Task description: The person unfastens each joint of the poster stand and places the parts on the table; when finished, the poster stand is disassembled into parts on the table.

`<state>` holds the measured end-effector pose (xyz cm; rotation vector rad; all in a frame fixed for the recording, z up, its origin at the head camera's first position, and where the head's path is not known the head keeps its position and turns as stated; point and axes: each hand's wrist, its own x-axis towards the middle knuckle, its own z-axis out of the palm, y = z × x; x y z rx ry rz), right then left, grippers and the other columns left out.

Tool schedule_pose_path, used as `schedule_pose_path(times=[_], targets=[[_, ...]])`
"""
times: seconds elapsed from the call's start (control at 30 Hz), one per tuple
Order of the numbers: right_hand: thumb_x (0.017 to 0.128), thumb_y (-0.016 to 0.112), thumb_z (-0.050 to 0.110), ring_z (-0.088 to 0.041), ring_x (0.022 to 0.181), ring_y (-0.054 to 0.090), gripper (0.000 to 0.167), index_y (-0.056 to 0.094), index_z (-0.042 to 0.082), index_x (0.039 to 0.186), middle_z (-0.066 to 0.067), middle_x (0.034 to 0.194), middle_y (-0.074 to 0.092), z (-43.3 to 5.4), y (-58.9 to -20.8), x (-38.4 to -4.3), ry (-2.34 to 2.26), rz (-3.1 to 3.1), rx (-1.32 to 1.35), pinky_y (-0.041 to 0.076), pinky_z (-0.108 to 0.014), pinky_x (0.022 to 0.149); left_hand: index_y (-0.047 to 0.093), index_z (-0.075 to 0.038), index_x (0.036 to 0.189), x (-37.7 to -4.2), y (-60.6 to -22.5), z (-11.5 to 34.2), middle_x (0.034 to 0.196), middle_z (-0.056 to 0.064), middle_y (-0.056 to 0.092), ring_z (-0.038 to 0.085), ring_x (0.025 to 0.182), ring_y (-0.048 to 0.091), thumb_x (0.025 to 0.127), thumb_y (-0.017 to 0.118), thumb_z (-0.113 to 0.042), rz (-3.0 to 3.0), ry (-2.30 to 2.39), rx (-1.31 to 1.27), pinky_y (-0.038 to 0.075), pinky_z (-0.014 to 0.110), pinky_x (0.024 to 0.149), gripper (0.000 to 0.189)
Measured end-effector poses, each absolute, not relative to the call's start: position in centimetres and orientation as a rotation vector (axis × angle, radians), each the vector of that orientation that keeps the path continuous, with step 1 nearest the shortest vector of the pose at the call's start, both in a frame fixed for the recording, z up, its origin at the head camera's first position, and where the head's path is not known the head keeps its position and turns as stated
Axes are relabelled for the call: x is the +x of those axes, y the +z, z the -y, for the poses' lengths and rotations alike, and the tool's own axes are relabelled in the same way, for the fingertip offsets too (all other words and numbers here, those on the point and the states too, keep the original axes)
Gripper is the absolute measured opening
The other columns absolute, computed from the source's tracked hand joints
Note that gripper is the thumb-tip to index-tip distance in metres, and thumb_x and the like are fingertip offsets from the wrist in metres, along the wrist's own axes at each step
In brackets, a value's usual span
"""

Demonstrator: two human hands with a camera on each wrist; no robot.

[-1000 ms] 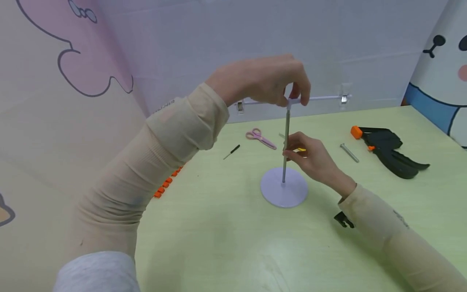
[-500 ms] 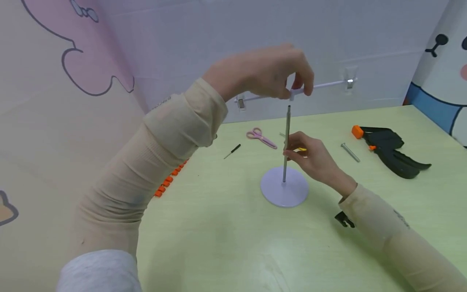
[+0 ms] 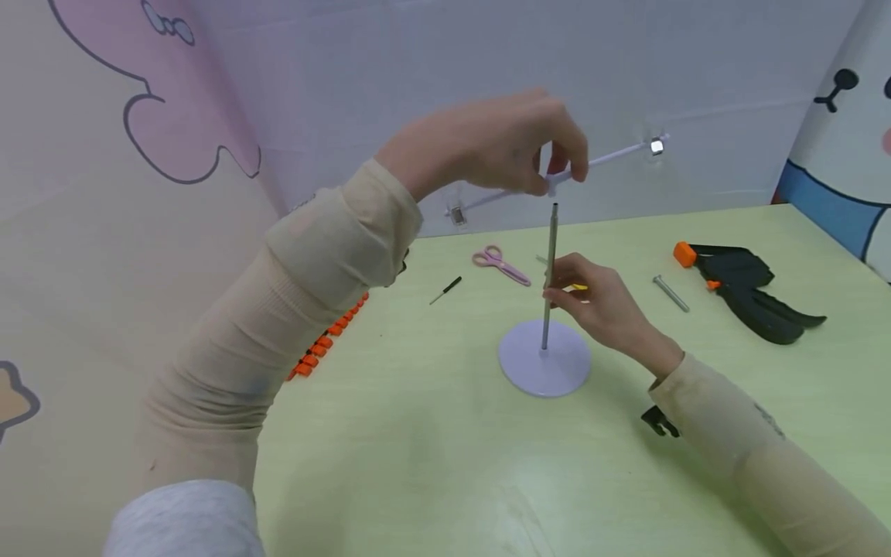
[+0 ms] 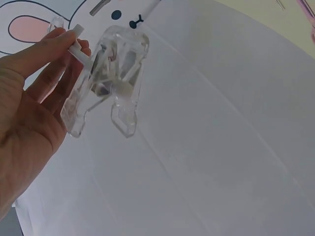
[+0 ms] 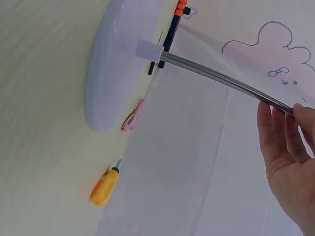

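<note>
Left fingers pinching tilted crossbar, right fingers gripping metal pole (tip seemingly just below)

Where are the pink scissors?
In the head view, the pink scissors lie toward the back of the pale green table, left of the tall silver metal pole, right of the thin black-handled tool.

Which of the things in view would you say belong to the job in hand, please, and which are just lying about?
Apparently part of the job:
pale crossbar, pinched by the left hand
metal pole, held by the right hand
round base under the pole

Apparently lying about:
pink scissors
black-handled screwdriver
yellow-handled tool
short metal rod
black-and-orange tool
orange pieces
</note>
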<state>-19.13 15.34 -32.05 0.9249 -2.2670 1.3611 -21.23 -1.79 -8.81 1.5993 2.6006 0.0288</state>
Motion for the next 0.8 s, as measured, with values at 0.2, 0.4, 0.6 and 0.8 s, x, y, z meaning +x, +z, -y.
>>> schedule_pose_path(times=[0.2,0.4,0.6,0.8], targets=[[0.083,0.067,-0.007,-0.025,0.082,0.066,0.03,0.054,-0.002,0.109,-0.014,0.094,0.064,-15.5,-32.1,-19.1,1.347,2.263,0.938,0.055,-0.031,0.07,0.068,-0.013,0.112,-21.3,-9.2,3.1,0.094,-0.002,0.06,0.009,0.077,0.059,0.088,0.065,-0.008,-2.606,0.122,1.625,0.047,0.02,0.074,0.025],[0.083,0.067,-0.008,-0.023,0.081,0.066,0.029,0.054,-0.001,0.107,-0.013,0.093,0.063,-15.7,-32.2,-19.1,1.36,2.247,0.942,0.055,-0.026,0.069,0.068,-0.008,0.109,-21.3,-10.1,4.8,0.091,0.002,0.061,0.008,0.072,0.064,0.085,0.067,-0.002,-2.513,0.41,1.648,0.052,0.024,0.066,0.025],[0.082,0.067,-0.008,-0.022,0.08,0.066,0.029,0.054,-0.001,0.107,-0.015,0.093,0.063,-15.8,-32.2,-19.0,1.34,2.236,0.95,0.055,-0.026,0.069,0.068,-0.005,0.109,-21.0,-10.6,6.1,0.091,0.005,0.062,0.009,0.077,0.066,0.083,0.07,-0.001,-2.473,0.57,1.601,0.054,0.026,0.067,0.026],[0.081,0.068,-0.008,-0.022,0.08,0.066,0.029,0.055,-0.001,0.106,-0.012,0.092,0.063,-15.8,-32.2,-19.0,1.322,2.229,0.954,0.055,-0.027,0.068,0.067,-0.004,0.11,-20.9,-11.1,7.1,0.092,0.005,0.065,0.01,0.079,0.066,0.082,0.071,0.0,-2.478,0.664,1.583,0.054,0.027,0.069,0.028]])
